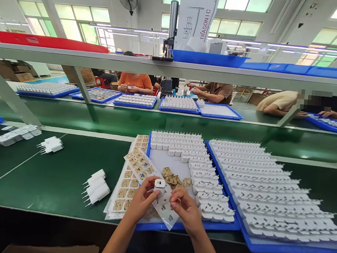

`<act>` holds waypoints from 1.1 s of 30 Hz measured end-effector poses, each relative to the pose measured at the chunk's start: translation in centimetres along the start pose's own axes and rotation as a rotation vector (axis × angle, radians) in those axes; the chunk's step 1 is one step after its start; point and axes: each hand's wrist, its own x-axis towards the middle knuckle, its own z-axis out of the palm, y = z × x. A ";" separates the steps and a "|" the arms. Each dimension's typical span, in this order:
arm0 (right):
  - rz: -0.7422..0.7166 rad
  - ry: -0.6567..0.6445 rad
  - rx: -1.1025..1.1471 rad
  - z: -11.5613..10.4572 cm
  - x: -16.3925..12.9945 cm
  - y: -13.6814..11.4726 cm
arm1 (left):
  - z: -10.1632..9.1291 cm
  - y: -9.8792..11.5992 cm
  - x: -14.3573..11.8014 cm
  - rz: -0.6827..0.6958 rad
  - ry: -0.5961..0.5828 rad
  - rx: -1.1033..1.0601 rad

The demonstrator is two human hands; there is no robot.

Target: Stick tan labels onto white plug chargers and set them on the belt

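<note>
While the left hand (pixel 143 199) pinches a boxy white plug (pixel 159 184), the right hand (pixel 185 207), fingers curled, nips something too small to tell above a glossy label sheet (pixel 164 213).

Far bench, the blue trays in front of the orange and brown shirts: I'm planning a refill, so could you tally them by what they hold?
Trays of white parts: 3
Tray of brownish parts: 1
Bare tray: 1
Total: 5
</note>
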 end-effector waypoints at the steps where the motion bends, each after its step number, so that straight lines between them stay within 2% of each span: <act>1: 0.009 -0.011 0.008 0.0 0.0 0.0 | 0.0 -0.1 -0.1 -0.002 -0.004 0.004; 11: 0.063 -0.037 -0.013 0.4 0.4 0.2 | -0.2 -0.1 -0.4 -0.046 0.003 0.009; 18: 0.113 -0.006 -0.045 0.3 0.1 0.0 | -0.4 0.2 -0.1 -0.061 -0.043 -0.026; 27: -0.006 0.071 -0.051 -0.1 -0.1 0.3 | -0.2 0.1 -0.1 -0.050 -0.109 -0.009; 33: 0.007 0.105 -0.067 0.0 -0.3 0.3 | -0.4 0.1 -0.2 -0.029 -0.006 -0.044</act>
